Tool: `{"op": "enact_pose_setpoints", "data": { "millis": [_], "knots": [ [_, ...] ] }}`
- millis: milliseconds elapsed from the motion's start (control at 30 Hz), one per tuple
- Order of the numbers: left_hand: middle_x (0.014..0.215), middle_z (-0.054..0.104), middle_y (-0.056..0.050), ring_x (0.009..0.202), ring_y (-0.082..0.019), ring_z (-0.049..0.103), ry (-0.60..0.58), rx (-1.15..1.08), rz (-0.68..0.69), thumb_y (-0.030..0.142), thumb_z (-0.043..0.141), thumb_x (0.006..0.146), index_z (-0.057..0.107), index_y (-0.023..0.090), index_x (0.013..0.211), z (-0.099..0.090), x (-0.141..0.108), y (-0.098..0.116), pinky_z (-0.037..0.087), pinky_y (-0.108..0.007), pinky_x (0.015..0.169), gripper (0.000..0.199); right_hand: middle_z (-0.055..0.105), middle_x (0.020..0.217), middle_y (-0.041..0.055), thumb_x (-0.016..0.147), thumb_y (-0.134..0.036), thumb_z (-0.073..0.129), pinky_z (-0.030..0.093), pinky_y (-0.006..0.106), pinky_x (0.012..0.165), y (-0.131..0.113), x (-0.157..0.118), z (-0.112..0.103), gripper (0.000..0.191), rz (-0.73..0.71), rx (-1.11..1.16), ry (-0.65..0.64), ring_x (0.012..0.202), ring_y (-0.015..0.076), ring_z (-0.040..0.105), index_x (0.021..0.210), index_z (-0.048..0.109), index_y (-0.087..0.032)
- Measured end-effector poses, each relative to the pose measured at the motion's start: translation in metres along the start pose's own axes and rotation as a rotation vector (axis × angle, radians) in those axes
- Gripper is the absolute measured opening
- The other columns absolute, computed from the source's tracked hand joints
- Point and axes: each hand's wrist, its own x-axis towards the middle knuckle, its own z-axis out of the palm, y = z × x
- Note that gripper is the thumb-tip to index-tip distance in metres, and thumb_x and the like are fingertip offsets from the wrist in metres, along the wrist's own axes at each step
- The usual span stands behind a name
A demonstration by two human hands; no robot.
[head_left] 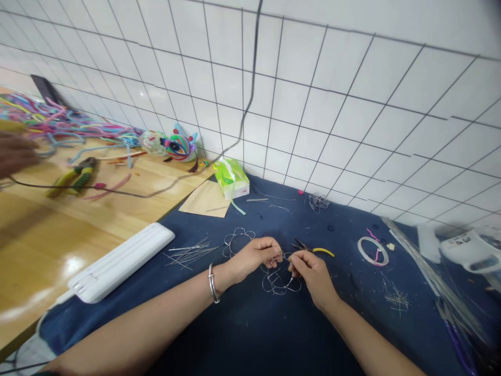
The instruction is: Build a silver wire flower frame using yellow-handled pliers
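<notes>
Both hands (254,257) (314,274) pinch closed, apparently on a looped wire frame (285,286).

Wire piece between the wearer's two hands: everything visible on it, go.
The wire piece is an open, see-through form of thin, silvery, metallic-looking wire, bent into several rounded, petal-like loops, with strands crossing inside. The fingertips of the left hand and right hand pinch it near its upper part, partly hiding it. Its loops spread toward the wearer, over the dark blue table covering; whether they touch it, I can't tell.
</notes>
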Motion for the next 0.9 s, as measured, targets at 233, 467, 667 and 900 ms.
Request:
{"op": "enact_pose_setpoints", "data": {
  "millis": [233, 467, 667, 900],
  "knots": [
    [0.076, 0.059, -0.004, 0.065, -0.01, 0.052, -0.001, 0.031, 0.01, 0.033, 0.057, 0.078, 0.057, 0.012, 0.081, 0.0006, 0.0003, -0.0009, 0.042, -0.025, 0.064, 0.022, 0.06, 0.068, 0.0007, 0.081, -0.041, 0.051, 0.042, 0.024, 0.057, 0.0023, 0.0007, 0.001, 0.026, 0.005, 0.005, 0.008, 0.058, 0.0114, 0.052, 0.078, 0.06, -0.017],
    [0.066, 0.055, 0.0, 0.061, -0.009, 0.05, 0.022, 0.036, 0.041, 0.031, 0.062, 0.075, 0.056, 0.012, 0.077, 0.0015, 0.0002, -0.0018, 0.041, -0.024, 0.062, 0.02, 0.059, 0.068, 0.0006, 0.081, -0.039, 0.05, 0.041, 0.024, 0.058, 0.0018, -0.0003, 0.0024, 0.024, -0.009, -0.022, -0.001, 0.061, 0.0123, 0.052, 0.077, 0.06, -0.017],
    [0.07, 0.056, -0.001, 0.062, -0.009, 0.051, 0.076, 0.02, 0.069, 0.031, 0.061, 0.076, 0.056, 0.012, 0.077, 0.0011, -0.0002, -0.0012, 0.04, -0.023, 0.061, 0.02, 0.056, 0.066, -0.0014, 0.08, -0.033, 0.052, 0.036, 0.022, 0.058, -0.0006, -0.001, -0.0001, 0.02, -0.032, -0.129, -0.042, 0.062, 0.0114, 0.047, 0.072, 0.06, -0.017],
    [0.066, 0.055, 0.001, 0.055, -0.007, 0.048, 0.063, 0.021, 0.061, 0.027, 0.059, 0.076, 0.055, 0.013, 0.076, 0.0022, -0.0009, 0.0003, 0.039, -0.022, 0.057, 0.015, 0.054, 0.065, -0.0022, 0.078, -0.03, 0.052, 0.035, 0.023, 0.059, 0.0009, 0.0, -0.0008, 0.017, -0.001, -0.103, -0.044, 0.062, 0.011, 0.046, 0.07, 0.06, -0.017]
  ]
}}
